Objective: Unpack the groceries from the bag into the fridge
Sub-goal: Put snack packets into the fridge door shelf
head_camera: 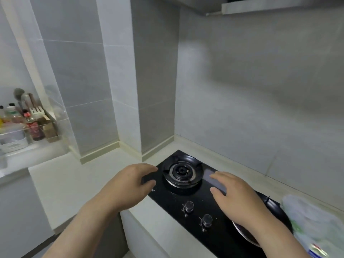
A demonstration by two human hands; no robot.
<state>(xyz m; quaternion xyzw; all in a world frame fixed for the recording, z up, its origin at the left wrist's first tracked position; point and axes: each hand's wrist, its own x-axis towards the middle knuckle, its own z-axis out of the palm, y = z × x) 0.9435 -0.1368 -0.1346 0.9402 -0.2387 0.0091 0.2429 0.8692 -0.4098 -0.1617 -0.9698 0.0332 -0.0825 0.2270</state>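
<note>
A translucent plastic grocery bag [314, 226] lies on the counter at the far right, with packaged goods showing through it. My left hand [130, 183] hovers over the left edge of the black gas hob [186, 200], fingers relaxed and empty. My right hand [234, 196] hangs over the hob's middle, fingers spread, holding nothing, left of the bag and apart from it. The fridge is out of sight.
The hob has a burner [180, 172] at the back and two knobs [189, 205] at the front. A pale counter [78, 179] runs left to a rack of bottles and a knife block [31, 121]. Grey tiled walls stand behind, and a range hood [279, 5] hangs overhead.
</note>
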